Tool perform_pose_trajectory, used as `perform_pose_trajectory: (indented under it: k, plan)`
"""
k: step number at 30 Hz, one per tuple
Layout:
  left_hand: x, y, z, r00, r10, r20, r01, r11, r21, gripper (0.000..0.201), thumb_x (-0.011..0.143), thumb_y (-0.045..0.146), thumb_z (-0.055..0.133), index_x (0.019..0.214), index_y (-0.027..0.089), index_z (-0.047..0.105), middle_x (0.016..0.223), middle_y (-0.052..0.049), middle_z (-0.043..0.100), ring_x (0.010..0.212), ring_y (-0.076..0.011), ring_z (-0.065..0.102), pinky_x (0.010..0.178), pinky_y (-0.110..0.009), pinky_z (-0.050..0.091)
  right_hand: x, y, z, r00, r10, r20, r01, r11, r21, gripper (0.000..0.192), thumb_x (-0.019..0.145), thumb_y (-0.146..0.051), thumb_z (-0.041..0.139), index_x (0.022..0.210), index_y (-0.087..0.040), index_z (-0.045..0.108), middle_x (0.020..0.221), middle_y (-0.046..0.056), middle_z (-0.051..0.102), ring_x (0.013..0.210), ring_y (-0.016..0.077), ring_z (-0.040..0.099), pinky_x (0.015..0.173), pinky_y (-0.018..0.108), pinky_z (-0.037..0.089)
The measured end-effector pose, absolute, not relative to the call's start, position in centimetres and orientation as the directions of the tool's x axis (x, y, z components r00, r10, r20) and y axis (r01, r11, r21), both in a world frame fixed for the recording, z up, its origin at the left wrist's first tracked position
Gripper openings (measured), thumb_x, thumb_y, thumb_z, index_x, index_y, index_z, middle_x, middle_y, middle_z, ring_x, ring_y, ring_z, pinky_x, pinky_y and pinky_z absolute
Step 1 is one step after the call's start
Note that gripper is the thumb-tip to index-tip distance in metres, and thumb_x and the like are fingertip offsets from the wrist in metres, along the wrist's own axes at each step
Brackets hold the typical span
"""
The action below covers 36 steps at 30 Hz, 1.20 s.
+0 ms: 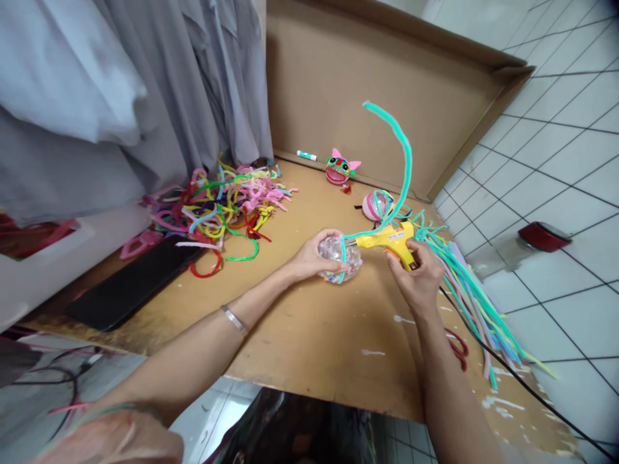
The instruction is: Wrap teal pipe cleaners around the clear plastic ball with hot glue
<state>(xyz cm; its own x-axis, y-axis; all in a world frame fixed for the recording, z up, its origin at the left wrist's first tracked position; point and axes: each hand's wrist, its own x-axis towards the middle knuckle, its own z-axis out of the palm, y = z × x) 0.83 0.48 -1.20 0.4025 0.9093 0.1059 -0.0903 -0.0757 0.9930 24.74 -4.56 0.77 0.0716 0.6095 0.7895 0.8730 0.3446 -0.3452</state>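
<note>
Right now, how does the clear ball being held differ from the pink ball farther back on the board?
The clear ball sits in the left hand with a teal pipe cleaner wrapped on it; the pink ball lies untouched. The clear ball is see-through, the pink ball coloured. The yellow glue gun points at the clear one only. Both look round and similar in size.

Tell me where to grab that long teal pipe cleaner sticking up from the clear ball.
Grip the teal pipe cleaner on its free upper arc, coming from above. That part curves up clear of the glue gun nozzle and the left hand cupping the clear ball.
</note>
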Motion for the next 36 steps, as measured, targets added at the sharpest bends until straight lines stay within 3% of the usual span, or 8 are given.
perform_pose_trajectory:
  k: [13, 22, 31, 36]
  plan:
    - [0.9, 0.26, -0.77, 0.405, 0.91, 0.093, -0.123, -0.047, 0.991, 0.072, 0.046, 0.026, 0.086, 0.11, 0.018, 0.054, 0.089, 0.003, 0.06, 0.077, -0.0112, 0.056, 0.072, -0.022, 0.048, 24.71, -4.53, 0.77, 0.088, 0.595, 0.799, 0.883, 0.325, -0.339, 0.029, 0.077, -0.043, 0.068, 0.095, -0.021, 0.062, 0.083, 0.004, 0.068, 0.065, 0.0179, 0.06, 0.06, 0.032, 0.049]
    - [0.84, 0.33, -0.89, 0.403, 0.908, 0.116, -0.087, -0.088, 0.992, 0.073, 0.047, 0.031, 0.086, 0.112, 0.019, 0.055, 0.092, 0.001, 0.06, 0.079, -0.0134, 0.056, 0.074, -0.024, 0.046, 24.77, -4.57, 1.02, 0.049, 0.575, 0.817, 0.895, 0.337, -0.291, 0.027, 0.077, -0.04, 0.069, 0.094, -0.02, 0.063, 0.088, 0.005, 0.07, 0.067, 0.0178, 0.061, 0.064, 0.033, 0.051]
    - [0.76, 0.47, -1.04, 0.392, 0.912, 0.121, -0.089, -0.093, 0.992, 0.076, 0.047, 0.033, 0.086, 0.116, 0.019, 0.055, 0.096, -0.001, 0.062, 0.083, -0.0156, 0.06, 0.075, -0.026, 0.049, 24.47, -4.57, 1.0, 0.098, 0.585, 0.805, 0.886, 0.316, -0.338, 0.027, 0.074, -0.04, 0.07, 0.092, -0.02, 0.064, 0.085, 0.005, 0.07, 0.067, 0.0176, 0.061, 0.064, 0.033, 0.053]
    - [0.81, 0.43, -0.89, 0.386, 0.914, 0.128, -0.11, -0.092, 0.99, 0.077, 0.046, 0.032, 0.086, 0.114, 0.019, 0.054, 0.098, -0.001, 0.062, 0.085, -0.0162, 0.06, 0.079, -0.027, 0.049, 23.94, -4.43, 0.95, 0.234, 0.628, 0.742, 0.821, 0.281, -0.497, 0.031, 0.07, -0.042, 0.071, 0.09, -0.019, 0.065, 0.076, 0.002, 0.067, 0.06, 0.0159, 0.059, 0.057, 0.03, 0.05]
